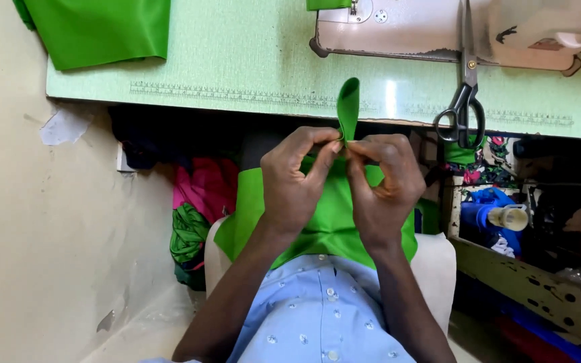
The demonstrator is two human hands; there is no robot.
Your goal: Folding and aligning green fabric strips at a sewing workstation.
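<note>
Packaging: one small translucent plastic bottle (510, 216) with pale cap, lying sideways in the cluttered compartment, right of table. No labels, signs or screens seen.

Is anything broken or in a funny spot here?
Yes. The black scissors lie with their handles poking out over the front edge of the green table. The wall has patches of peeling paint. Both hands pinch the green cloth, nothing odd there.
</note>
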